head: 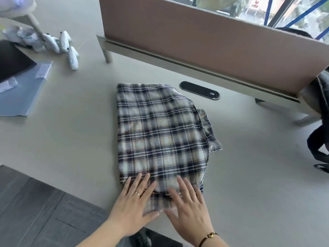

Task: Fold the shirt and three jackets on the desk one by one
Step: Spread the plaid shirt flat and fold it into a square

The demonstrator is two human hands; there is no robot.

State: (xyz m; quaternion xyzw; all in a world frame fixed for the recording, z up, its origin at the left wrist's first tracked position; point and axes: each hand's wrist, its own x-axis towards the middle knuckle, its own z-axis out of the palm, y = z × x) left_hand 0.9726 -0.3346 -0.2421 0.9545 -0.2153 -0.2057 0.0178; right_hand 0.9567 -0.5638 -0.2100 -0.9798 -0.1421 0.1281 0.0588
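We see the plaid shirt (160, 132) folded into a rectangle at the middle of the table (74, 139), its collar sticking out on the right. Our left hand (132, 205) and right hand (189, 209) lie flat on its near edge, fingers straight and spread, neither grip holding anything.

Single head-worn view, looking steeply down and forward across the desk (249, 175), close above it, edges probably wide-angle warped
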